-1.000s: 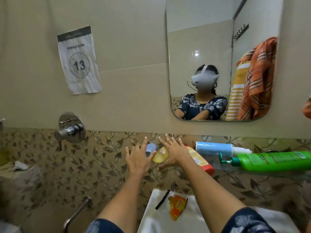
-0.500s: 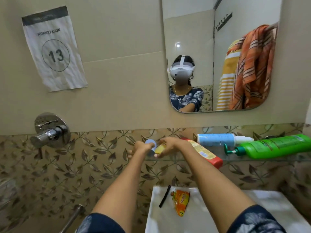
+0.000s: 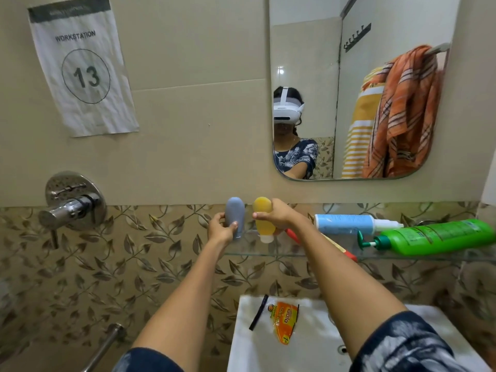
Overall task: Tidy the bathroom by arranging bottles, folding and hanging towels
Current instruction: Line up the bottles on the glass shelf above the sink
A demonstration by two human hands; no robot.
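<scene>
My left hand [image 3: 221, 230] grips a small grey-blue bottle [image 3: 234, 214], held upright with its cap down at the left end of the glass shelf [image 3: 295, 254]. My right hand [image 3: 276, 217] grips a small yellow bottle [image 3: 263, 218] with a white cap, upright beside the grey one. On the shelf lie a blue-and-white bottle [image 3: 349, 224], a green pump bottle [image 3: 434, 236] and a red-capped bottle [image 3: 346, 252], partly hidden by my right arm. The mirror [image 3: 375, 36] reflects an orange plaid towel [image 3: 405, 111] and a yellow striped towel [image 3: 361, 132] hanging on a rail.
A white washbasin [image 3: 308, 353] below holds an orange sachet [image 3: 284, 322] and a black comb [image 3: 258, 312]. A chrome tap valve [image 3: 71, 204] sticks out of the wall at left, with a metal bar [image 3: 104, 347] lower down. A paper sign [image 3: 80, 65] reads 13.
Both hands closed on the two small bottles, which lay flat, and tipped them upright. My view shifted closer and to the right.
</scene>
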